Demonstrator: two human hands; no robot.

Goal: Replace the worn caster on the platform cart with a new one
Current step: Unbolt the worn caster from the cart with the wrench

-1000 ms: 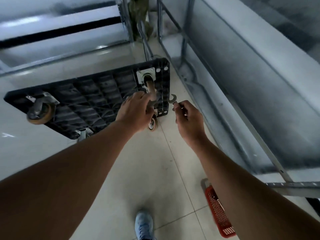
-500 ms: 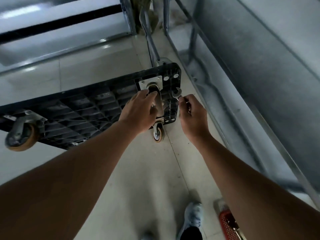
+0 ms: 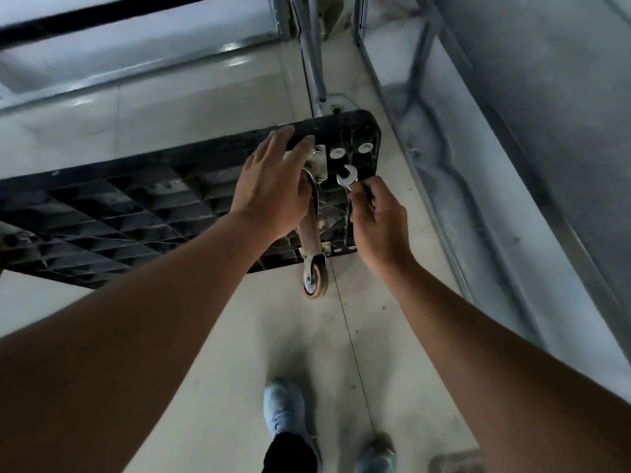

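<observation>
The left hand's fingers have uncurled from the caster and lie straight and spread over its mounting plate. The right hand still pinches the wrench, just right of that plate. The cart stands on edge, its ribbed black underside showing. A second caster sits below both hands, and a metal rack stands to the right.

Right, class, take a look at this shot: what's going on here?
A person has a black platform cart tipped up, underside facing them. Their left hand lies with straight fingers on the mounting plate of a corner caster, which is attached to the cart. Their right hand pinches a small open-ended wrench, its head just beside the plate, not on a bolt yet.
</observation>
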